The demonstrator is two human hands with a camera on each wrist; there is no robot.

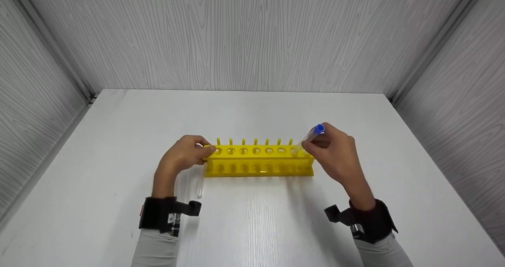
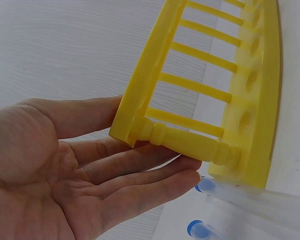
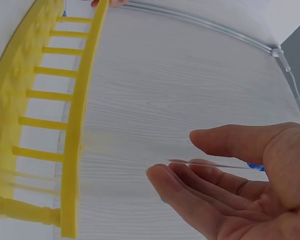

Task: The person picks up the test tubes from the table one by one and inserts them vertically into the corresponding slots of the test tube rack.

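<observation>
Rack (image 1: 256,159) in high head, close wrist views.

No text, number, brand or sign can be read. The left black wrist strap (image 1: 154,213), nearer the left edge of the worktop (image 1: 252,117), bears a small pale patch (image 1: 171,218); the right black wrist strap (image 1: 376,221), nearer the right edge, bears another, both too small to show any print.

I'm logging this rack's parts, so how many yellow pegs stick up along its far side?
7 visible: slim yellow pegs in one row along the long yellow plastic rack, from beside the bare left hand to near the right hand, which may hide another.
</observation>
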